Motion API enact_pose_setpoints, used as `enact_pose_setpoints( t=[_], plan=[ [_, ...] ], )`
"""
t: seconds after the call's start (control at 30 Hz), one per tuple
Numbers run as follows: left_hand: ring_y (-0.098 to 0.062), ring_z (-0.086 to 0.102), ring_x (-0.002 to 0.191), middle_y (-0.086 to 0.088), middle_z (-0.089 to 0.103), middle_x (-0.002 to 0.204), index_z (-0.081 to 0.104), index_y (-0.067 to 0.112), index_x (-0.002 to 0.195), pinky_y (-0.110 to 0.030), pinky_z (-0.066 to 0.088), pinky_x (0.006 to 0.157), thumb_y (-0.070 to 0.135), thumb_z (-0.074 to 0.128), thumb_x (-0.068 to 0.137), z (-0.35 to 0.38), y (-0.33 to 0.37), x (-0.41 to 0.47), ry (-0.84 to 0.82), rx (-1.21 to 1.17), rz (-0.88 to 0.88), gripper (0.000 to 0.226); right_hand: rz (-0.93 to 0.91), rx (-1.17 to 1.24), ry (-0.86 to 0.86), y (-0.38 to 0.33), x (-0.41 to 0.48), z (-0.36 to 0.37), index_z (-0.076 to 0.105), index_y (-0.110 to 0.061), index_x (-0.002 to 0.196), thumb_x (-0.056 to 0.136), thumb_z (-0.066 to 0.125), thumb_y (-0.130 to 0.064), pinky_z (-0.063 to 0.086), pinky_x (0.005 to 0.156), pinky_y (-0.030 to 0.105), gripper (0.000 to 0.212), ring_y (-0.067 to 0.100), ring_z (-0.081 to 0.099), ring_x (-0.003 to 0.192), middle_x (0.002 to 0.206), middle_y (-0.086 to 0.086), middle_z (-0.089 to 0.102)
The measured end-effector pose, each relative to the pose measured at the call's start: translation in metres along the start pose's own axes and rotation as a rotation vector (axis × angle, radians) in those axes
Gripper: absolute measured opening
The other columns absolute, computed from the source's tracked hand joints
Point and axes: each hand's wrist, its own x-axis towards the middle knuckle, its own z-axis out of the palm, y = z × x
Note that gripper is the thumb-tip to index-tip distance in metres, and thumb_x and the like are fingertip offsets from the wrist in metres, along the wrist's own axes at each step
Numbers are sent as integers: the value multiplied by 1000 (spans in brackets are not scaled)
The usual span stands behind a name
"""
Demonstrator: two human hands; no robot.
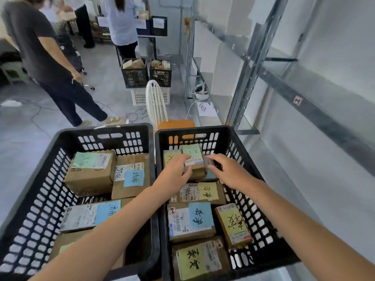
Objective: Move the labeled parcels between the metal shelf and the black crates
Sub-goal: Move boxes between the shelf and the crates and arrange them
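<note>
Crowding parcels (203, 194), perhaps touching the box (194, 156)

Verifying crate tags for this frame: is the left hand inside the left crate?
No, the left hand and right hand both grip the green-labelled parcel at the far end of the right crate.

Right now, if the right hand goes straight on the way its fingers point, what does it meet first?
Probably the green-labelled parcel at the far end of the right black crate: the right hand points at its right side and may be touching it. Depth is unclear.
</note>
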Motion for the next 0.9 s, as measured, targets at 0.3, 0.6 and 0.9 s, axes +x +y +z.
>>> enact_pose_setpoints(
  t=[0.3, 0.6, 0.9],
  plan=[
    [-13, 31, 142, 1, 41, 152, 38, 18, 148, -22, 17, 112, 32, 48, 102, -15, 50, -27, -74, 96, 375, 50, 215, -30, 373, -39, -115, -47, 44, -29, 147, 102, 53, -38, 32, 103, 25, 48, 11, 47, 134, 150, -8, 47],
    [-12, 23, 146, 2, 33, 157, 36, 18, 149, -21, 10, 114, 35, 48, 102, -10, 141, -105, -145, 9, 768, 52, 402, -136, 648, -93, -268, -38, 45, -24, 147, 101, 55, -38, 33, 108, 24, 50, 13, 46, 135, 150, -6, 47],
    [-21, 32, 144, -7, 37, 155, 39, 7, 147, -30, 24, 118, 27, 51, 101, 7, 241, -211, -239, -143, 1132, 51, 644, -309, 836, -143, -434, -38, 42, -29, 148, 102, 48, -45, 29, 101, 20, 49, 13, 44, 136, 154, -8, 42]
  ],
)
